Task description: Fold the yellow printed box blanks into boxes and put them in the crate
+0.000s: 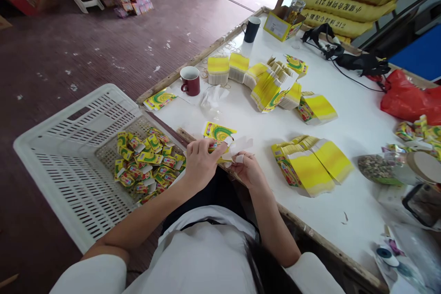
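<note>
At the table's near edge, my left hand is closed around a small yellow carton, with the thumb along its top. My right hand is closed at the carton's other end, its fingertips pinching the white flaps. The fingers hide much of this carton. Just beyond my hands, a yellow and green printed carton lies on the white table. To the right are stacks of flat yellow cartons. On my left, a white plastic basket holds a heap of small folded cartons.
A maroon mug and crumpled clear plastic stand beyond my hands. Further back are more carton stacks and a dark mug. At right are a red bag and a jar. Yellow sacks are piled behind.
</note>
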Demonstrator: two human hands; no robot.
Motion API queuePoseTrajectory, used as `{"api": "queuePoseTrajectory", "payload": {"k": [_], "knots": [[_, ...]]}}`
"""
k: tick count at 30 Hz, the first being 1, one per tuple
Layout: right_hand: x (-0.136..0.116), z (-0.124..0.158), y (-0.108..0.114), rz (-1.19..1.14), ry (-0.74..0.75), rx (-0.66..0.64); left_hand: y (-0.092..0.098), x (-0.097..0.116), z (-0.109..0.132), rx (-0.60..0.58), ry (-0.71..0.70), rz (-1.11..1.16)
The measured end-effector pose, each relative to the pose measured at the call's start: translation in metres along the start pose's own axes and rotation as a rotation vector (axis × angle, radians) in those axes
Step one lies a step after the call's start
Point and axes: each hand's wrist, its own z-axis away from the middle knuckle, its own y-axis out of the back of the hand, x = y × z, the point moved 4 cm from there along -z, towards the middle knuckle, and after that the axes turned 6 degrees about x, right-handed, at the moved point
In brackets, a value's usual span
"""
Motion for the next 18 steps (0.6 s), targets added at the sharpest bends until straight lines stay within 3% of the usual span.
{"api": "queuePoseTrajectory", "payload": {"k": [5, 8, 12, 15, 18], "knots": [[0.009, 0.001, 0.0, -0.108, -0.153, -0.225, -0.003, -0.003, 0.003, 0.043, 0.064, 0.171], [0.01, 0.005, -0.004, -0.13, -0.154, -0.294, -0.009, -0.007, 0.005, 0.054, 0.141, 0.306], [0.001, 0.013, -0.006, -0.074, 0.074, -0.247, -0.012, -0.013, 0.006, 0.062, 0.206, 0.335], [-0.006, 0.019, -0.008, 0.041, 0.264, -0.19, -0.011, -0.011, 0.008, 0.037, 0.141, 0.335], [-0.008, 0.022, -0.013, 0.15, 0.341, -0.133, -0.012, -0.003, 0.01, -0.007, 0.06, 0.381]]}}
